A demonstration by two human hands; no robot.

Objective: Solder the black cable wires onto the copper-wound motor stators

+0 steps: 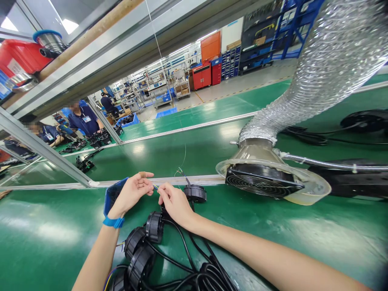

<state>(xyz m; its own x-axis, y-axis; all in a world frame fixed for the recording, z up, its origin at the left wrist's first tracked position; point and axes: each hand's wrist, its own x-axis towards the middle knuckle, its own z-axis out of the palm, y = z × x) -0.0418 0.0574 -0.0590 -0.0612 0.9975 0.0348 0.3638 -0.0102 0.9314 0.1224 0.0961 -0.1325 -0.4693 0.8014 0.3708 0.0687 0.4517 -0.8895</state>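
Observation:
My left hand (135, 193), with a blue wristband (113, 222), is closed, its fingertips on thin coloured wires (155, 187). My right hand (177, 204) pinches the same wires from the other side; their lower ends are hidden behind it. A round black housing (195, 193) with thin wires sticking up stands just beyond my right hand. Nearer to me, another black housing (154, 227) and several like it lie in a row, joined to thick black cables (209, 277). A blue bin (116, 195) is partly covered by my left hand.
To the right, a fume hood with a black fan grille (262, 182) hangs from a silver duct (287, 97). An aluminium post (54, 141) and overhead shelf (100, 52) frame the green bench (51, 242). Co-workers (85, 119) sit at the far left.

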